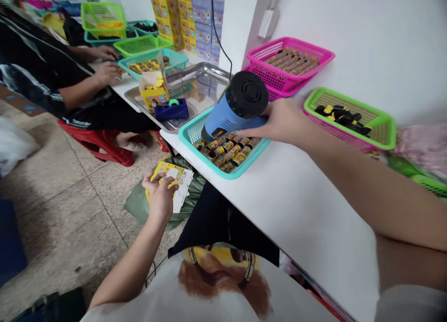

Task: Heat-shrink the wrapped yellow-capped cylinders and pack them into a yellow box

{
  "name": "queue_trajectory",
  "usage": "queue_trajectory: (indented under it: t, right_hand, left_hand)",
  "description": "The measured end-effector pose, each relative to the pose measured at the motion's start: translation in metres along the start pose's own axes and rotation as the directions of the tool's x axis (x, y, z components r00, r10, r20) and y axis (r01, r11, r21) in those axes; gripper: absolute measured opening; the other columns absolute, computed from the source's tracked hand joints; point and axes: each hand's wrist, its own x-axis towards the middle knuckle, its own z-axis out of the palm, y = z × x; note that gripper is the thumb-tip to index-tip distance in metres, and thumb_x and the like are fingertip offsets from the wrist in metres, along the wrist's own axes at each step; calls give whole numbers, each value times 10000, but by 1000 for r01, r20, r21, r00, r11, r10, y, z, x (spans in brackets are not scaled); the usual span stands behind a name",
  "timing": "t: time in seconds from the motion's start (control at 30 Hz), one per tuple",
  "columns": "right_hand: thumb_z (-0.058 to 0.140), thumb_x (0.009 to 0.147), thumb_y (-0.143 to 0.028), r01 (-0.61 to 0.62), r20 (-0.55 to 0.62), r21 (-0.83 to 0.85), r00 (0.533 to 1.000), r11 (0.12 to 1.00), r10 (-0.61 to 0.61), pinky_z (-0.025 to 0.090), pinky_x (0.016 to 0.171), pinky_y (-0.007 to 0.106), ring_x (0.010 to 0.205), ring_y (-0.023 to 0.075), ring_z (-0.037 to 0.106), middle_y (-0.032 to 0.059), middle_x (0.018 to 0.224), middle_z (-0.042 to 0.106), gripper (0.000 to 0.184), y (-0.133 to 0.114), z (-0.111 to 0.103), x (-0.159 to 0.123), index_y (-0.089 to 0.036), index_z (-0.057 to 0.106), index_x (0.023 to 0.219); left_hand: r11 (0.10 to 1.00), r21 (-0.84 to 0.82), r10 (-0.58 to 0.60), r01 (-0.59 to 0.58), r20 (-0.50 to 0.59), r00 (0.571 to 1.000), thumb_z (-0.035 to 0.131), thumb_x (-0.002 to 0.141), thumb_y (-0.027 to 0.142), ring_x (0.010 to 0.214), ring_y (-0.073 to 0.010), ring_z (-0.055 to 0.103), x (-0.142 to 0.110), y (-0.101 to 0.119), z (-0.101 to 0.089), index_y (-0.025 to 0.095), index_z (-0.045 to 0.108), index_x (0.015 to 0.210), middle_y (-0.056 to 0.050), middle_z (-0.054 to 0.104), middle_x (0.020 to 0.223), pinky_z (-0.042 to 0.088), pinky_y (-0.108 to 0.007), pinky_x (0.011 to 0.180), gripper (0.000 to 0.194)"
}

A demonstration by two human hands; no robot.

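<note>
My right hand (284, 119) is closed round the handle of a blue heat gun (223, 118) with a black rear cap. Its nose points down into a teal basket (233, 175) on the white table. Inside that basket lie several small printed cylinders (228, 152) with gold and dark ends, in rows. My left hand (161, 196) hangs low beside the table, fingers apart and slightly bent. Below it in view are flat yellow and white cartons (181, 184) on a dark green bag (138, 208); whether the fingers touch them I cannot tell.
A metal tray (209, 72) holds an open yellow box (153, 96) and a blue tape dispenser (171, 110). Pink (256, 63) and green (384, 131) baskets stand along the wall. A black cord (220, 42) hangs behind the heat gun. Another person's hands (108, 72) are at the far left.
</note>
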Motion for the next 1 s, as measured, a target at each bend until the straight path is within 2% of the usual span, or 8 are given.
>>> queue_trajectory:
  t: [0.1,0.23,0.5,0.67,0.8,0.9,0.97,1.0]
  right_hand:
    - [817,727,-665,-7,58,-26,998,1000,8,345,680,292,703,172,558,46,668,627,565,1,3,7,-140,777,932]
    - [810,720,-697,31,22,-67,999,997,-30,360,698,296,730,187,578,52,645,604,582,5,6,10,-141,769,888]
    - [841,751,-620,56,-11,21,998,998,-56,416,719,301,926,273,680,89,840,720,524,-3,22,5,-154,771,980]
    - [870,726,-594,50,-13,85,999,995,-50,465,768,297,981,264,664,70,878,736,571,-1,13,-7,-141,761,1057]
    - [872,724,-565,-24,21,41,1000,999,23,451,725,295,857,233,646,60,764,693,546,10,-4,-20,-133,766,1040]
    - [859,741,-581,-170,117,-18,978,985,171,415,628,292,696,199,598,68,663,635,543,20,-18,-30,-132,780,1035]
    - [857,743,-606,-237,153,-52,958,970,242,402,593,286,636,185,576,68,630,615,569,23,-27,-36,-130,785,1046]
    - [862,740,-608,-255,154,-78,952,964,264,399,584,285,618,180,572,66,615,608,571,23,-31,-38,-125,787,1035]
  left_hand:
    - [1000,1,-12,12,-17,1000,743,528,160,779,-96,573,1,1,-11,323,315,1075,31,481,1118,510,-209,595,713]
    - [1000,-3,-31,31,-22,999,735,539,154,775,-89,573,2,0,-18,328,304,1079,42,493,1116,504,-210,614,712]
    - [996,-21,-85,86,42,995,761,510,172,769,-98,597,-9,0,-2,323,318,1064,46,492,1104,507,-221,610,725]
    - [994,-10,-105,106,118,987,798,491,179,780,-106,605,-21,0,4,317,343,1070,38,488,1110,511,-225,608,749]
    - [995,-7,-101,103,142,985,802,527,183,773,-96,602,-25,-4,4,316,345,1083,32,485,1125,503,-224,632,732]
    - [999,12,-44,43,169,985,799,576,181,789,-96,597,-23,-8,2,305,363,1071,32,489,1119,492,-219,648,672]
    - [994,81,45,-68,257,965,804,643,206,743,-95,569,-21,-10,0,285,420,1035,34,519,1064,477,-221,641,555]
    - [979,132,103,-153,327,940,802,689,226,723,-101,557,-20,-10,0,274,466,1013,30,542,1027,471,-228,640,470]
